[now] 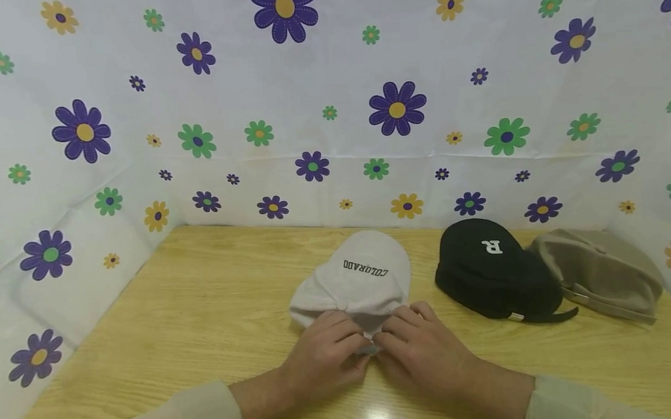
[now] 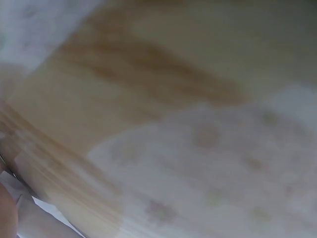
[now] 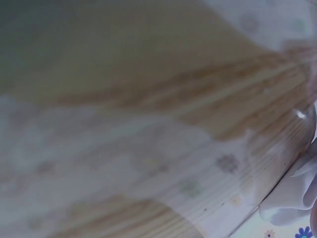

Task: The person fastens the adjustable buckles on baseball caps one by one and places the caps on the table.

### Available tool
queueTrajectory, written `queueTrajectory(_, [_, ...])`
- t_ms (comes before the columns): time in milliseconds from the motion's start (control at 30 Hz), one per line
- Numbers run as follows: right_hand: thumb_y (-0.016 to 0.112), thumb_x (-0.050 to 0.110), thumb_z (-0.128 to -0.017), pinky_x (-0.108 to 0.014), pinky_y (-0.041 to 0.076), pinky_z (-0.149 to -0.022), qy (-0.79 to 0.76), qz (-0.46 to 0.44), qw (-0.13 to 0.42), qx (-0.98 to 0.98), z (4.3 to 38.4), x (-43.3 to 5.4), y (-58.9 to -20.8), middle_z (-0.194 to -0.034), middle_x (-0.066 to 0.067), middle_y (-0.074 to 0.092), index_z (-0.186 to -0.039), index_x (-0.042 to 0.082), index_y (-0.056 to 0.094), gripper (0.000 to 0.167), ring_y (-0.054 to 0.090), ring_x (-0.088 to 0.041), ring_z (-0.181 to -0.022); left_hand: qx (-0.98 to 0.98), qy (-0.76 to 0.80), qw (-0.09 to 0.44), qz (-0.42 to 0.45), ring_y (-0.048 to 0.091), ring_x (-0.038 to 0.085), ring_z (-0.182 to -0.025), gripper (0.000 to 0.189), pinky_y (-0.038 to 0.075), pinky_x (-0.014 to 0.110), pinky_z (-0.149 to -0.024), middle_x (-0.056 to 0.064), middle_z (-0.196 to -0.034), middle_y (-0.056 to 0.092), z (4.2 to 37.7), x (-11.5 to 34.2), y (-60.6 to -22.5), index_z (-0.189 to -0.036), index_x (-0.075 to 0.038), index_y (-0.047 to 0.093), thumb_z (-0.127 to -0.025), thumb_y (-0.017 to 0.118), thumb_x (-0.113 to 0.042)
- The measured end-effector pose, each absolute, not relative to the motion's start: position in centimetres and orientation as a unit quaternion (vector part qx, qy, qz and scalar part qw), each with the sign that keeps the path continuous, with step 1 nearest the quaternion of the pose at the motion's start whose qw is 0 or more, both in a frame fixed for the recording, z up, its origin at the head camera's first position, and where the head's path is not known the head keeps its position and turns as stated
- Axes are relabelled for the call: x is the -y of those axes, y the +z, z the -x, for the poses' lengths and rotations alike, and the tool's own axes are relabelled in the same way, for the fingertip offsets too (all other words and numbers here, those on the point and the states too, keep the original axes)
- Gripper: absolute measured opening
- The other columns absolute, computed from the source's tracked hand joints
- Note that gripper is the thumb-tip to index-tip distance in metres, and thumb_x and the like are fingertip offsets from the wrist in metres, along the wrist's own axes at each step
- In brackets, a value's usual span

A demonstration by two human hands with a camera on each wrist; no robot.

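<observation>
In the head view a white cap (image 1: 366,264) lies on the wooden table, its dark COLORADO lettering upside down to me. Both hands meet at its near edge. My left hand (image 1: 325,354) pinches the strap-like edge there from the left. From the right, my right hand (image 1: 426,349) pinches the same edge, thumbs and fingertips close together around it. The fingers partly hide what they hold. Both wrist views are mostly blurred; a small piece of the white cap (image 3: 290,193) shows at the right edge of the right wrist view.
A black cap (image 1: 485,278) with a white R rests right of the white one, its strap end sticking out. Beside it, touching or overlapping, is a beige cap (image 1: 608,272). A flower-patterned white cloth (image 1: 329,66) stands around the wooden table (image 1: 204,303).
</observation>
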State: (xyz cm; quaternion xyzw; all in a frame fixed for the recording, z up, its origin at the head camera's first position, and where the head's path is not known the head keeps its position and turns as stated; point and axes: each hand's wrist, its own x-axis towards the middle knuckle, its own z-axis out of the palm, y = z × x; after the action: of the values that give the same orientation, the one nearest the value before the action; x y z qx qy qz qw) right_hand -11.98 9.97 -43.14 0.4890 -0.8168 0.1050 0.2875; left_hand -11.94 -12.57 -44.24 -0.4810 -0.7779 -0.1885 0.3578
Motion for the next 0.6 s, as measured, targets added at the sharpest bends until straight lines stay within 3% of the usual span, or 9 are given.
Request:
queueTrajectory(267, [0.073, 0.024, -0.085, -0.033, 0.037, -0.08, 0.082, -0.5, 0.304, 0.807, 12.07, -9.94, -43.24, -0.089, 0.007, 0.059, -0.094, 0.019, 0.07, 0.011, 0.052, -0.013, -0.09, 0.769, -0.185, 0.369, 0.488, 0.06, 0.009, -0.082, 0.018, 0.049, 0.021, -0.08, -0.008, -0.084, 0.064, 12.02, 12.53, -44.1, -0.08, -0.015, 0.069, -0.067, 0.08, -0.012])
queueTrajectory(600, [0.065, 0.024, -0.09, -0.034, 0.039, -0.08, 0.065, -0.513, 0.337, 0.786, 12.21, -9.89, -43.16, -0.084, 0.007, 0.058, -0.086, 0.019, 0.068, 0.007, 0.052, -0.014, -0.085, 0.77, -0.179, 0.369, 0.489, 0.059, 0.01, -0.082, 0.019, 0.048, 0.022, -0.079, -0.008, -0.084, 0.064, 11.95, 12.45, -44.07, -0.08, -0.015, 0.068, -0.066, 0.08, -0.012])
